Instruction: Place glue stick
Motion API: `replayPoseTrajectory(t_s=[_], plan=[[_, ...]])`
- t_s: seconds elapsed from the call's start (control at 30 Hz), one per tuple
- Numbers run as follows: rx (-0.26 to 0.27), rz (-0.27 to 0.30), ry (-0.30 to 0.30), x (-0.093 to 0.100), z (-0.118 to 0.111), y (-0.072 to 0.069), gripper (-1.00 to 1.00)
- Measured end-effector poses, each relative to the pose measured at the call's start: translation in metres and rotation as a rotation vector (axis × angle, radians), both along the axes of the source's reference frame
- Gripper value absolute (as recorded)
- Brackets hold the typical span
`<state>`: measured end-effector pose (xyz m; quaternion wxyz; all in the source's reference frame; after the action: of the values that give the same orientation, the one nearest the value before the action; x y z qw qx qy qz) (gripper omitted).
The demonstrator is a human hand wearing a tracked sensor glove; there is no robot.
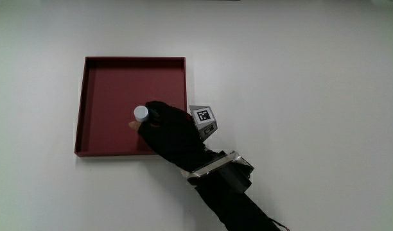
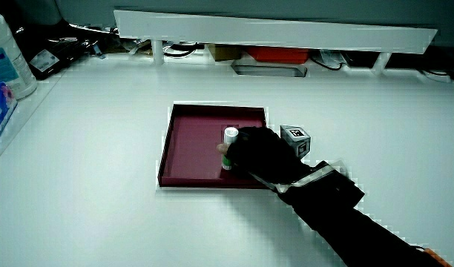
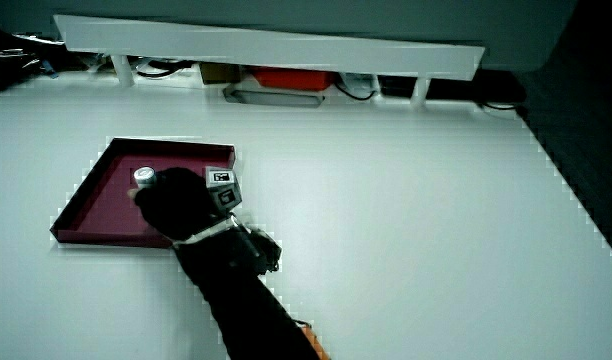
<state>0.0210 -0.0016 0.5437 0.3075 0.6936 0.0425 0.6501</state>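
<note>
Hand point(image 1: 174, 131) in its black glove was closed around one glue stick point(image 1: 140, 113), which I saw held upright inside the tray point(image 1: 113, 83), over the part of the tray floor nearer the person. Its fingers were curled about the stick's body, so only the top stood clear of the glove. Whether the stick's base touched the tray floor I could not tell.

I saw the glue stick as a small cylinder with a round white cap; in a side view point(image 2: 230, 141) a pale body showed below the cap with a trace of green low down, mostly covered by the glove. Any lettering on it was too small for me to read.

On the back of the hand sat one patterned cube point(image 1: 203, 116), grey with a black-and-white square marker on its upper face, lying just outside the tray's rim. The forearm point(image 1: 238, 199) ran from the wrist toward the person.

I counted one tray, square, shallow and dark red, resting on the white table point(image 1: 312, 96). In a side view a low white partition point(image 2: 279, 30) ran along the table's edge farthest from the person, and one white container point(image 2: 8, 59) with a blue label, its writing unreadable, stood near a table corner.
</note>
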Motion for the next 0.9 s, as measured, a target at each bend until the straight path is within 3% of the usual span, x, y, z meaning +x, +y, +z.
replayPoseTrajectory(t_s=[0.2,0.37,0.4,0.43,0.47,0.5,0.53,0.57,0.77,0.8,0.83,0.87,0.9], plan=[[0.029,0.001,0.014,0.0,-0.003,0.001,-0.17],[0.017,-0.015,0.009,-0.001,-0.004,0.001,-0.31],[-0.01,-0.054,-0.057,-0.001,0.005,0.001,-0.34],[0.028,-0.001,0.015,0.0,0.001,0.001,-0.37],[-0.008,-0.052,-0.056,-0.001,0.006,0.001,-0.4],[0.024,-0.017,0.004,-0.001,-0.003,0.001,-0.43],[-0.011,-0.056,-0.062,-0.001,0.006,0.001,-0.46],[0.022,-0.011,0.014,0.0,-0.001,0.002,-0.49],[0.028,-0.011,-0.004,0.0,0.001,0.003,-0.66],[-0.022,-0.05,-0.064,0.0,0.007,0.003,-0.69],[0.017,0.006,-0.001,0.001,0.005,0.004,-0.71],[-0.018,-0.046,-0.074,0.001,0.008,0.003,-0.74],[0.013,-0.002,-0.006,0.002,0.003,0.004,-0.77]])
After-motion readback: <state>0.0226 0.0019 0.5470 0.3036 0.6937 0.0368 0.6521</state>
